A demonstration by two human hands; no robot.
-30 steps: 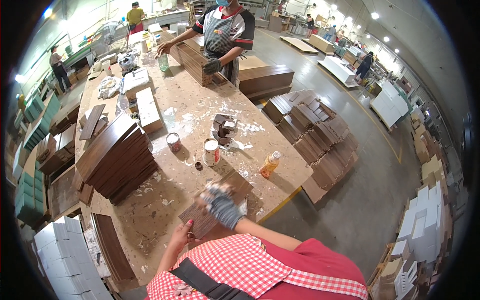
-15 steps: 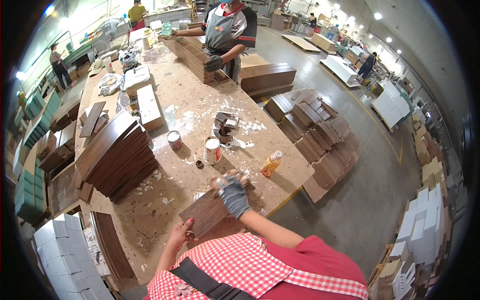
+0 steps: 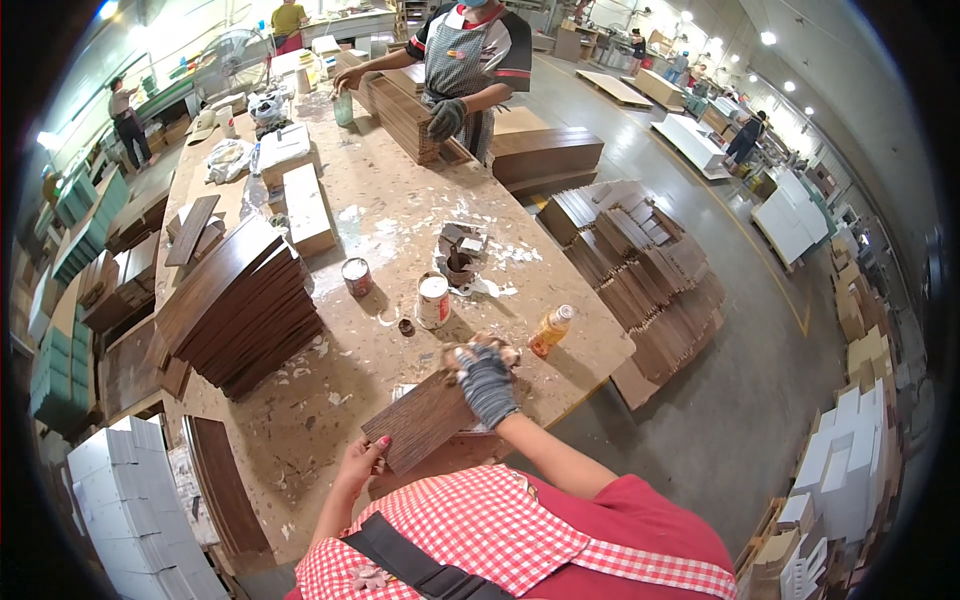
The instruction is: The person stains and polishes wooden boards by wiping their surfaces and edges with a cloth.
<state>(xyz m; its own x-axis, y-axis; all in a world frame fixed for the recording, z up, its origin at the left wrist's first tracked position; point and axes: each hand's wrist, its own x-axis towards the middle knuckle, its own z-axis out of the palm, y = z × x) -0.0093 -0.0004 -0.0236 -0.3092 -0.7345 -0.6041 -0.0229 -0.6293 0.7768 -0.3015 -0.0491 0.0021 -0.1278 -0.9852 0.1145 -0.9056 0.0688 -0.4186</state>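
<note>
A dark brown wood-grain board [image 3: 422, 422] lies tilted across the near end of the table in front of me. My left hand [image 3: 360, 464] is bare and pinches the board's near-left corner, thumb on top. On the board's far-right end, my right hand [image 3: 487, 385], in a grey knit glove, presses a crumpled brownish rag [image 3: 506, 354]. Its fingers are curled over the cloth and partly hidden. Just beyond that hand stand an orange-yellow bottle [image 3: 551, 331] and an open white-and-red can [image 3: 433, 301].
The paint-spotted table [image 3: 370, 215] holds a stack of brown boards [image 3: 235, 310], a smaller can [image 3: 356, 277] and a dark-stained container [image 3: 458, 265]. Across it, a co-worker [image 3: 470, 80] handles more boards [image 3: 400, 112]. Stacked brown panels [image 3: 640, 270] stand off the right edge.
My right hand and the rag have shifted slightly along the board. The co-worker's hand has let go of a greenish bottle, now standing on the table, and rests on the boards.
</note>
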